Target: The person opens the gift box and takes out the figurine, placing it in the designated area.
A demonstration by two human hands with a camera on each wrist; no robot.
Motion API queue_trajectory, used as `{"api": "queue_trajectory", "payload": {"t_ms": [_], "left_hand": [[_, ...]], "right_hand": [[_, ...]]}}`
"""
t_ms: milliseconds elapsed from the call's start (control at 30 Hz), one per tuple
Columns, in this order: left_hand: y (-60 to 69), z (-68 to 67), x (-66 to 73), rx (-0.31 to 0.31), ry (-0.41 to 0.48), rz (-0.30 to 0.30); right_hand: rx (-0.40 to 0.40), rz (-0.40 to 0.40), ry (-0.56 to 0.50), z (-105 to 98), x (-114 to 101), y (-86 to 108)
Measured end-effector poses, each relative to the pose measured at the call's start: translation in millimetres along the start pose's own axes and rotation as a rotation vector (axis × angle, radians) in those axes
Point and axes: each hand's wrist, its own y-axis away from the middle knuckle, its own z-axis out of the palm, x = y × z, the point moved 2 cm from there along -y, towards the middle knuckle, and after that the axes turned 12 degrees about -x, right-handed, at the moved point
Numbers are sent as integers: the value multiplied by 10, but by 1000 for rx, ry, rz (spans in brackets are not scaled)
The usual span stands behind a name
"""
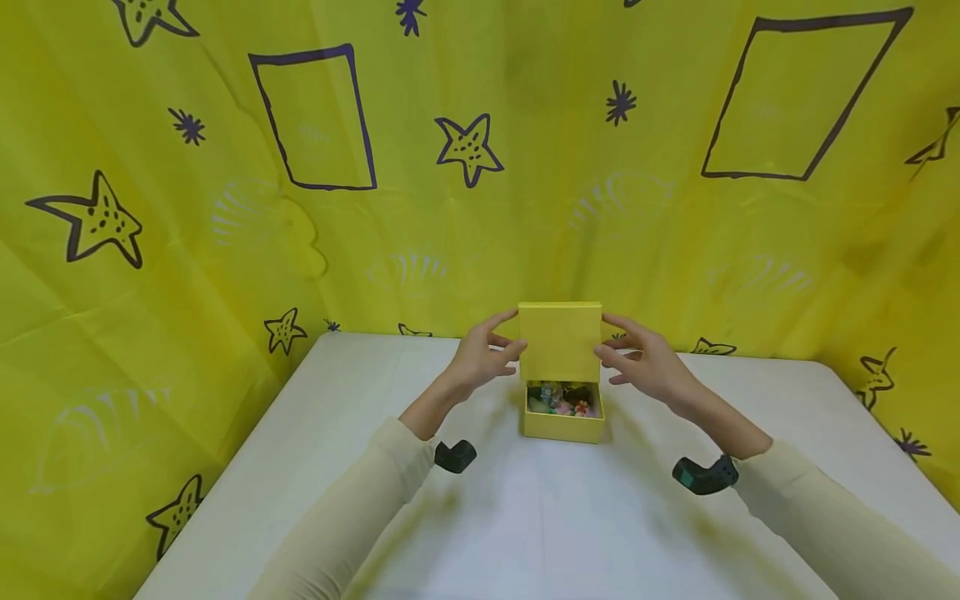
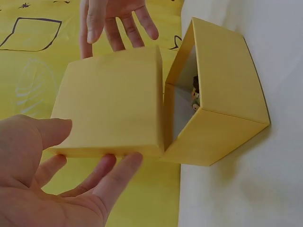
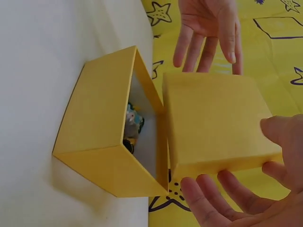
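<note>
A yellow box (image 1: pixel 564 428) sits uncovered on the white table, holding several small colourful trinkets (image 1: pixel 557 398), one like a pink-orange flower. Above its back edge, the square yellow box lid (image 1: pixel 560 343) stands nearly upright, its flat top turned toward me. My left hand (image 1: pixel 480 357) holds the lid's left side, thumb at the front face and fingers along the edge. On the opposite side, my right hand (image 1: pixel 654 367) grips the lid in the same way. Both wrist views show the pale inner wall of the box; most of the trinkets are hidden there.
A white table (image 1: pixel 360 400) extends around the box on all sides. Behind it and at both sides hangs a yellow curtain (image 1: pixel 420 217) printed with dark stars and frames. Dark straps (image 1: pixel 705 475) with devices sit at both wrists.
</note>
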Motion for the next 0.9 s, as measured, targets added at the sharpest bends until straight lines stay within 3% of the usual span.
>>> {"api": "queue_trajectory", "payload": {"t_ms": [433, 667, 900], "left_hand": [[-9, 3, 29, 50, 60, -48], [5, 26, 8, 42, 51, -16], [43, 13, -21, 5, 62, 27]], "right_hand": [[42, 31, -141, -19, -16, -47], [68, 39, -137, 33, -13, -56], [41, 5, -159, 55, 7, -32]]}}
